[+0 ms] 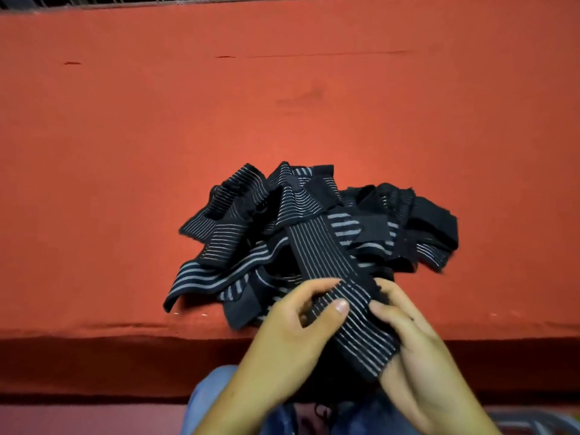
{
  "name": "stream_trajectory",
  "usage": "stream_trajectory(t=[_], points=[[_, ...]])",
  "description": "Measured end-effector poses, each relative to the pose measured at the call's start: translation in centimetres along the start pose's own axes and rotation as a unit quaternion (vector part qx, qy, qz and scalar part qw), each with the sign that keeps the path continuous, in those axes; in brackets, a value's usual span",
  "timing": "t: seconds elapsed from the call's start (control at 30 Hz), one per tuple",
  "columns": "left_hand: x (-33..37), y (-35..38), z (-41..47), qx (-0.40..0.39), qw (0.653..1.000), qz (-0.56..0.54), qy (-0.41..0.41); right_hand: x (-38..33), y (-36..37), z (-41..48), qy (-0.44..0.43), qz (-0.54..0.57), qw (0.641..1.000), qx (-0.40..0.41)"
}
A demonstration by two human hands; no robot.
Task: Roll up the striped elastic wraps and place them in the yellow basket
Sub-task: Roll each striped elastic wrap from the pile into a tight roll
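The left hand (pixel 292 328) and right hand (pixel 417 350) grasp one black white-striped elastic wrap (pixel 354 324); at twelve o'clock lies one tangled pile of wraps (pixel 282 221), too jumbled to count.

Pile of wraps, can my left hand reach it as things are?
Probably yes: the pile lies just past the left hand with nothing between, though that hand is busy holding a wrap.

We saw a red cloth (pixel 282 98) spread over the whole work surface, with a long thin crease (pixel 329 54) and a small dark mark (pixel 72 63) toward its far side. A pale metal grille (pixel 125 1) ran beyond the far edge. Blue trousers (pixel 207 403) showed below the near edge.
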State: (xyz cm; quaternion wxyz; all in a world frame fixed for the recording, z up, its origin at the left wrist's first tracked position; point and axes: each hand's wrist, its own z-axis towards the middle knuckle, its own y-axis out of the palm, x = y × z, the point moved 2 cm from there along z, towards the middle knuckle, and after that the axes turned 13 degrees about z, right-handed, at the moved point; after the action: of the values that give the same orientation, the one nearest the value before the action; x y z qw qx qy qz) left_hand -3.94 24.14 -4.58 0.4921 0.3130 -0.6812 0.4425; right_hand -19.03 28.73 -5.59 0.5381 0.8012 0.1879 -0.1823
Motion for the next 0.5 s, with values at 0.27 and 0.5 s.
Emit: stream_trajectory(t=[0.27, 0.5], points=[[0.5, -1.2, -3.8, 0.016, 0.999, -0.018, 0.039, 0.3, -1.5, -3.1, 0.023, -0.127, 0.99, -0.047], [1.9, -1.5, -7.4, -0.127, 0.988, 0.025, 0.081, 0.3, -0.4, -4.1, -0.015, -0.197, 0.98, 0.008]])
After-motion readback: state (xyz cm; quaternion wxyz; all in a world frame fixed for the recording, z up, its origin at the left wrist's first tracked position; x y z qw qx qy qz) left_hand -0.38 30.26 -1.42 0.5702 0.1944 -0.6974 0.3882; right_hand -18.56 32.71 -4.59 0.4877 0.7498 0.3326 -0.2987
